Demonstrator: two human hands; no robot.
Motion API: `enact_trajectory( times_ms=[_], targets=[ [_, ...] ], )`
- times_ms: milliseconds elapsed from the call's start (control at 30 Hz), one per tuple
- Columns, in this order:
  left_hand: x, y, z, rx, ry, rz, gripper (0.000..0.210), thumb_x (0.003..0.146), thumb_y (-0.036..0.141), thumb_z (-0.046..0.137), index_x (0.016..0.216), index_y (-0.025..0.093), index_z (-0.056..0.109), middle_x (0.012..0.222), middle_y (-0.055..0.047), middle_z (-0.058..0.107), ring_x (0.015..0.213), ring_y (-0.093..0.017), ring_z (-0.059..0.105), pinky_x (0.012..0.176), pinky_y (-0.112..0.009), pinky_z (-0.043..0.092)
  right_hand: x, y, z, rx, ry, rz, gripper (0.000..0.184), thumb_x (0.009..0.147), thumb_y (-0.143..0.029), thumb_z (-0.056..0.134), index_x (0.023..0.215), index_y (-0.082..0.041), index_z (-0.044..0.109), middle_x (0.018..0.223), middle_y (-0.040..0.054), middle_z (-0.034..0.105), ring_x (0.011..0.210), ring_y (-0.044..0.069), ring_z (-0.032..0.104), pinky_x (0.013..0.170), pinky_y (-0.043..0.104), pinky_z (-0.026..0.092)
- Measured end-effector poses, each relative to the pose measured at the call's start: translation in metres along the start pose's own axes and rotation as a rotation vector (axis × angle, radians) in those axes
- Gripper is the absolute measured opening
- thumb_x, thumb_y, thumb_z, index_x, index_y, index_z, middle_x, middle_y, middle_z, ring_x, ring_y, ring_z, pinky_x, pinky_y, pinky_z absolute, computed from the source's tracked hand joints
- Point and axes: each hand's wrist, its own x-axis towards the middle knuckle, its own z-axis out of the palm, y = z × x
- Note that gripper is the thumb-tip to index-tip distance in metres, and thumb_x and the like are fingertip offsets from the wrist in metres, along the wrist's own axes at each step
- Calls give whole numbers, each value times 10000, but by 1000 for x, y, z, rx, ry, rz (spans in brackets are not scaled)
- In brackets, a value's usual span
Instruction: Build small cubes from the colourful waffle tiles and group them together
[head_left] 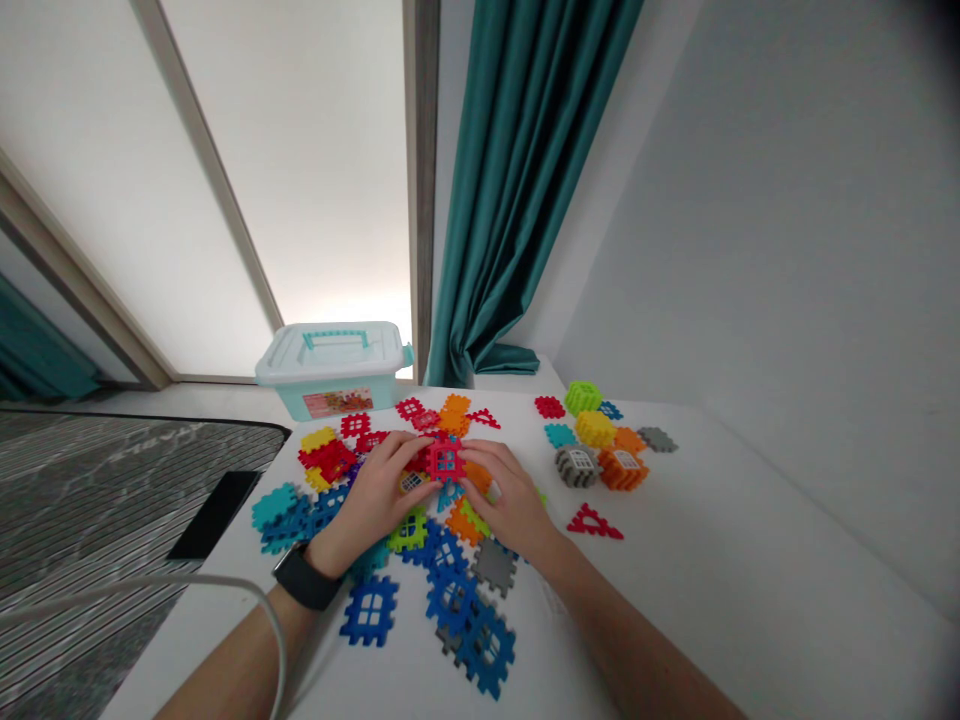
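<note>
Between my two hands is a red window-shaped building tile (446, 460) with notched edges. My left hand (382, 488), with a dark watch on the wrist, grips its left side with thumb and fingers. Fingers of my right hand (510, 497) close on its right side. Under and around the hands spreads a loose pile of notched plastic tiles, among them a lime green tile (409, 531), a grey tile (496, 567) and a blue window tile (370, 611). Red and orange tiles lie just beyond my fingertips.
Stacks of sorted tiles stand on the right, including a yellow stack (595, 429), an orange stack (622, 468) and a grey stack (577, 466). A red triangular piece (595, 522) lies in front of them. At the back left sits a lidded teal box (337, 365). A pale cable (225, 580) crosses the lower left.
</note>
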Motion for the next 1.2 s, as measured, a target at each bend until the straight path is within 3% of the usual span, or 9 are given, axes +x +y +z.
enact_trajectory(
  times_ms=[233, 400, 800, 967, 1067, 1200],
  targets=[
    [1, 0, -4, -21, -51, -24, 505, 911, 332, 665, 1380, 244, 502, 1210, -102, 605, 1065, -257, 613, 960, -432, 519, 1, 2, -3, -14, 16, -4, 268, 958, -247, 579, 1210, -282, 666, 1259, 86, 687, 1179, 245, 634, 1046, 460, 517],
    [3, 2, -10, -9, -60, -7, 407, 952, 250, 558, 1358, 234, 521, 1223, -107, 602, 1142, -267, 593, 1001, -424, 494, 2, 3, -6, -12, 10, 9, 249, 965, -262, 581, 1197, -280, 671, 1258, 85, 690, 1176, 239, 634, 1042, 448, 519],
    [2, -1, -11, -24, -65, 6, 380, 959, 265, 569, 1339, 249, 551, 1219, -96, 598, 1130, -253, 602, 1000, -403, 502, 3, 0, -8, -2, -2, 6, 232, 967, -271, 592, 1180, -275, 685, 1250, 80, 700, 1168, 234, 647, 1045, 432, 516],
    [3, 1, -13, -111, -69, -38, 309, 963, 322, 586, 1261, 241, 610, 1177, -92, 608, 1108, -247, 600, 1001, -404, 498, 2, 1, -8, -20, 31, -30, 211, 994, -303, 558, 1160, -261, 681, 1228, 81, 704, 1148, 225, 650, 1025, 414, 526],
    [4, 4, -11, -178, -89, -52, 211, 973, 318, 573, 1135, 224, 670, 1125, -86, 613, 1080, -234, 596, 984, -383, 491, 1, -1, -7, -34, 59, -56, 219, 1022, -315, 496, 1075, -234, 692, 1075, 85, 739, 1003, 216, 686, 912, 383, 559],
    [5, 8, -3, -289, -97, -74, 187, 985, 301, 543, 925, 194, 684, 1057, -77, 615, 1015, -209, 594, 946, -344, 475, 1, -8, -4, -10, 58, 87, 260, 1014, -334, 468, 946, -209, 685, 883, 73, 736, 817, 211, 683, 765, 345, 545]
  ],
)
